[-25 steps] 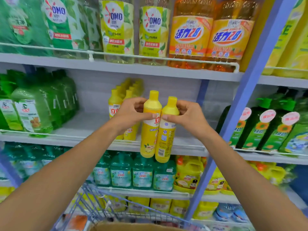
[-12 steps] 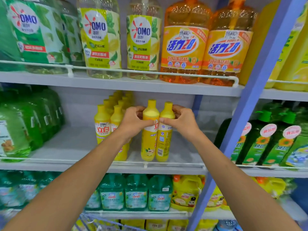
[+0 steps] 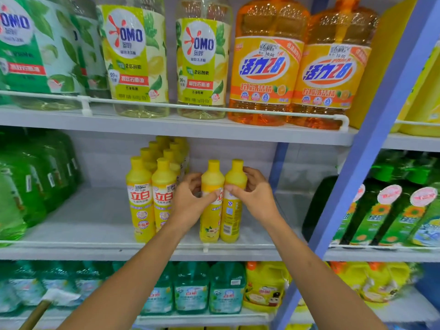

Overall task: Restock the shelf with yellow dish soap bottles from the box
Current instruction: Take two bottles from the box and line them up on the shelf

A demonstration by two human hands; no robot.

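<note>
Left hand (image 3: 190, 201) grasps the left bottle (image 3: 210, 225), right hand (image 3: 254, 194) the right bottle (image 3: 232, 220): slim, yellow, yellow-capped, upright and touching at the near edge of the shelf (image 3: 95, 248), right of the stocked row (image 3: 152, 198).

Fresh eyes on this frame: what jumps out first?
Dead centre, the left hand holds the left bottle and the right hand the right bottle. Both bottles are yellow and upright, side by side at the front of the middle shelf. Just to their left stand rows of matching yellow bottles, and big orange bottles stand on the shelf above.
</note>
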